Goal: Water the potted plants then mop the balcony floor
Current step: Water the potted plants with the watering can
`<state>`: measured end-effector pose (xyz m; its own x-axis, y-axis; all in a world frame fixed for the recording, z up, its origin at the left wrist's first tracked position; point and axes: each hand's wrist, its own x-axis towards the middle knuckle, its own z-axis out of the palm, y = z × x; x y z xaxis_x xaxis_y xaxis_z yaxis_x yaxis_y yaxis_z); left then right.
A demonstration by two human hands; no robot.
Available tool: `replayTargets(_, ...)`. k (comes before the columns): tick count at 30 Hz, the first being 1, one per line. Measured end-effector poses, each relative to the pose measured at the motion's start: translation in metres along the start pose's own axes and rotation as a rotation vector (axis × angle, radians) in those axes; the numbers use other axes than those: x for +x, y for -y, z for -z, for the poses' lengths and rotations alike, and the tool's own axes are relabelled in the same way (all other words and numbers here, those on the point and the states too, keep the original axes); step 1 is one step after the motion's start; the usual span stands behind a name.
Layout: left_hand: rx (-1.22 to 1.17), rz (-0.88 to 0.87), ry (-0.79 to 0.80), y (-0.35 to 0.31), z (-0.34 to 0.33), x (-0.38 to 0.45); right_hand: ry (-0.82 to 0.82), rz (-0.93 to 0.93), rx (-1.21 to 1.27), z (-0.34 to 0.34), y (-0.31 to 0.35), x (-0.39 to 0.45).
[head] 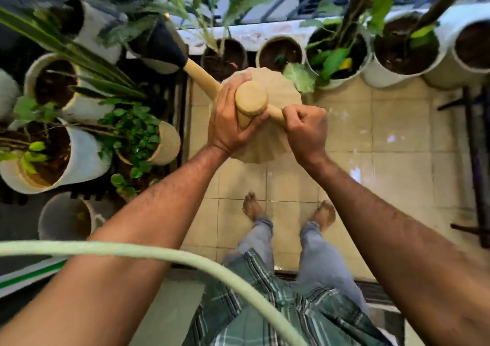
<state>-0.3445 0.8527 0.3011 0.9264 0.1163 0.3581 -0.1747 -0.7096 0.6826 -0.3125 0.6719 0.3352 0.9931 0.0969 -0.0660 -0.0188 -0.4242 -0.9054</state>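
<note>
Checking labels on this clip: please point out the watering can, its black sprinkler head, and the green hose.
watering can (275,85): head view, bare ribbed top of the body.
black sprinkler head (164,46): head view, middle of the dark cone.
green hose (148,250): head view, curved stretch above the left forearm.

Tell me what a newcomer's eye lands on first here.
The tan watering can at centre, held in both hands: the left hand wraps its top neck, the right hand grips the side handle. Its dark-tipped spout points up-left toward the white pots crowding the left side.
</note>
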Motion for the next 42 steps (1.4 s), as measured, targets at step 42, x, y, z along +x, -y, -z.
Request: replayTargets(42, -0.407, -0.617, 0.882, -0.358, -0.644, 0.159, -0.864, -0.471, 0.054, 0.527, -0.39, 0.068)
